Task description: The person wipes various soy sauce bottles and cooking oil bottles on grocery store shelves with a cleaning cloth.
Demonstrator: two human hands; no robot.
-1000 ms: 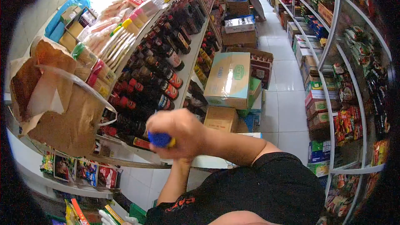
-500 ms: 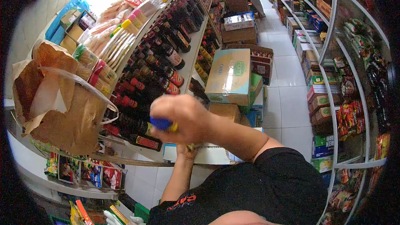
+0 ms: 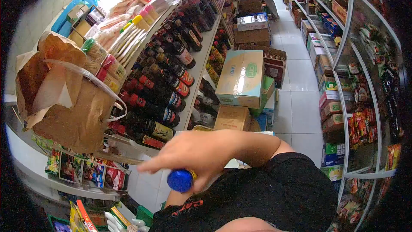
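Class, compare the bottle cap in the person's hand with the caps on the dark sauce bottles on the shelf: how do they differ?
The cap in hand is blue; the shelf bottle caps nearest it are red. The cap in hand sits alone under the right hand, held off the shelf; the shelf bottle caps stand crowded in rows, untouched. The cap in hand looks larger, being nearer the camera. Both are round.
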